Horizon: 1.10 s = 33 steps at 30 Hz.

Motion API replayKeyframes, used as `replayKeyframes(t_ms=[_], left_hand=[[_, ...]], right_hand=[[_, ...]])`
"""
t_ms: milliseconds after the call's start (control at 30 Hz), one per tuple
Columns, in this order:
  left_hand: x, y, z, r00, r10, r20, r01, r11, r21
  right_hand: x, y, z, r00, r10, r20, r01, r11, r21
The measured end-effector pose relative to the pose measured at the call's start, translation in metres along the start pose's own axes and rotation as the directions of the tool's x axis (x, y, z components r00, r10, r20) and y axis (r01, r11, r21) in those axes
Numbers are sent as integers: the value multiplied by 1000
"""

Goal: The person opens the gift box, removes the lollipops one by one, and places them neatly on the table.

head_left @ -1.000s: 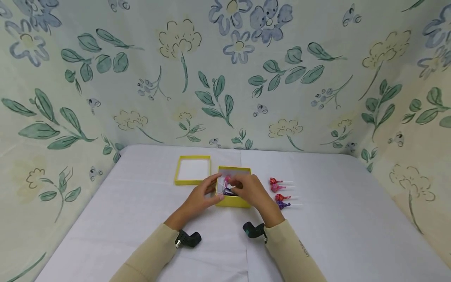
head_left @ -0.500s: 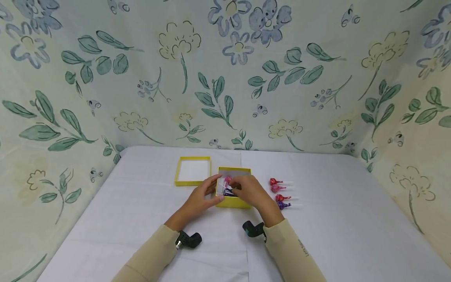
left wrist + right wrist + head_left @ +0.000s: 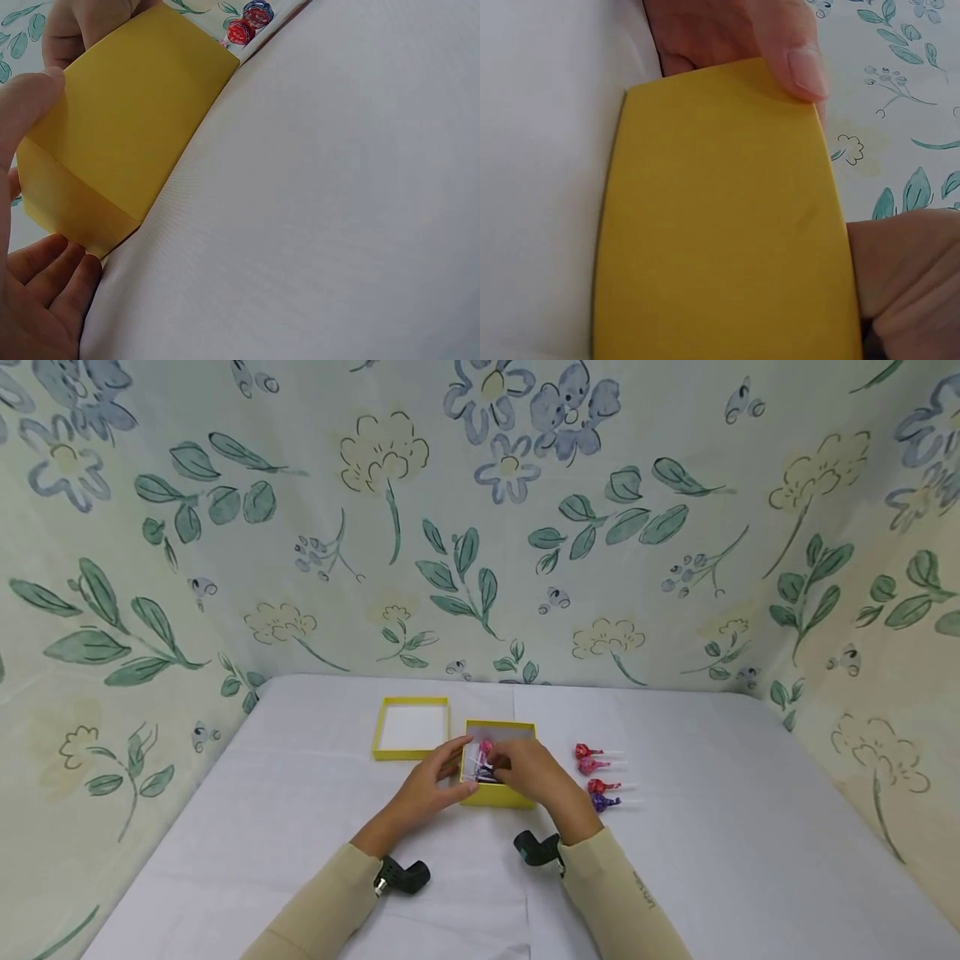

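Note:
A yellow box (image 3: 498, 795) stands lidless at the middle of the table. My left hand (image 3: 432, 781) grips its left end, thumb at the front rim and fingers along the side wall; the left wrist view shows fingertips (image 3: 64, 274) low against that end. Inside lie a pink-headed lollipop (image 3: 486, 747) and dark-wrapped sweets (image 3: 486, 773), with white sticks. My right hand (image 3: 528, 768) reaches over the front wall into the box, fingers bent down at the dark wrappers. Its fingertips are hidden behind the wall in the right wrist view, and I cannot tell whether they pinch a lollipop.
The yellow-rimmed box lid (image 3: 411, 755) lies with its white inside up, left of and behind the box. To the right, several lollipops (image 3: 603, 786) in red, pink and purple wrappers lie in a column, sticks pointing right. A floral cloth (image 3: 465, 527) walls off the back and sides.
The right hand's fingers shift slightly among the sweets inside the box. Left hand, box, lid and the lollipops on the table hold their places; the head view tilts up a little.

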<state>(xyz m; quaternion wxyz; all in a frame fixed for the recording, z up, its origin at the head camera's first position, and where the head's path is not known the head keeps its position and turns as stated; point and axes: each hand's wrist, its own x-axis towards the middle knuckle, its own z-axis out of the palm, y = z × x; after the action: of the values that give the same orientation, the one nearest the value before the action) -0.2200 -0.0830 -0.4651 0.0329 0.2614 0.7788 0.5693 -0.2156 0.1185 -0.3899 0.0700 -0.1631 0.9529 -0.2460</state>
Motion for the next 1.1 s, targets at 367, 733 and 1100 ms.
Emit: replayKeyframes(t_ms=[367, 733, 1100], left_hand=[[0, 2, 1, 1000, 7, 5, -7, 1000, -8], [-1, -1, 1, 1000, -5, 6, 5, 1000, -2], [-7, 32, -3, 999, -18, 30, 18, 1000, -25]], right_hand=[[-2, -5, -6, 999, 4, 37, -4, 1000, -4], [-3, -2, -3, 999, 7, 36, -8, 999, 34], [-1, 1, -2, 1000, -28, -11, 29, 999, 30]])
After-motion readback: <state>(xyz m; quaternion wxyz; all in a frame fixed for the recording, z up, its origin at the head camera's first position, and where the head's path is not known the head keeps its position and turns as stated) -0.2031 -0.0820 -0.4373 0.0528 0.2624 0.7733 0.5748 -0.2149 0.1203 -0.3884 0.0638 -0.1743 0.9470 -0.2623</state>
